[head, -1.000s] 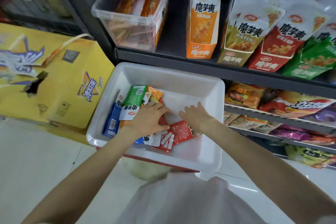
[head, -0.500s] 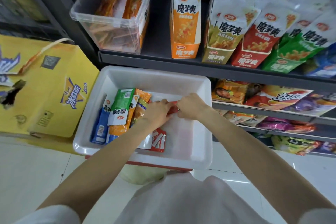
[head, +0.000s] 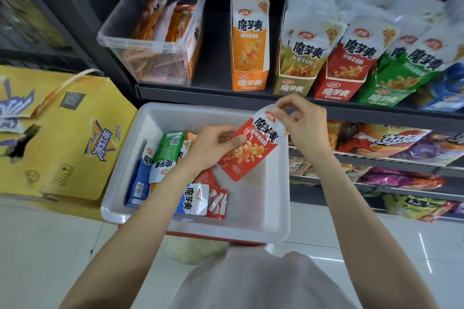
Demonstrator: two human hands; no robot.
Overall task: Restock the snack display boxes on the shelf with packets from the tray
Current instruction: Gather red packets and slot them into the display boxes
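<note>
A red snack packet (head: 252, 148) is held up above the white tray (head: 276, 208), tilted with its white top toward the shelf. My left hand (head: 213, 149) pinches its left edge; my right hand (head: 301, 120) pinches its top corner. More packets lie in the tray's left half: a green one (head: 167, 155), a blue one (head: 136, 187), a white-and-blue one (head: 193, 199) and red ones (head: 217, 199). On the shelf above stand display boxes: orange (head: 249, 57), olive (head: 298, 68), red (head: 344, 73) and green (head: 391, 83).
A clear plastic bin (head: 153, 40) with orange packets stands at the shelf's left end. A yellow carton (head: 62, 138) sits on the floor left of the tray. Lower shelves (head: 389, 158) at right hold large snack bags. The tray's right half is bare.
Both hands lifted a red packet out of the tray and raised it toward the shelf edge. The camera view has shifted slightly.
</note>
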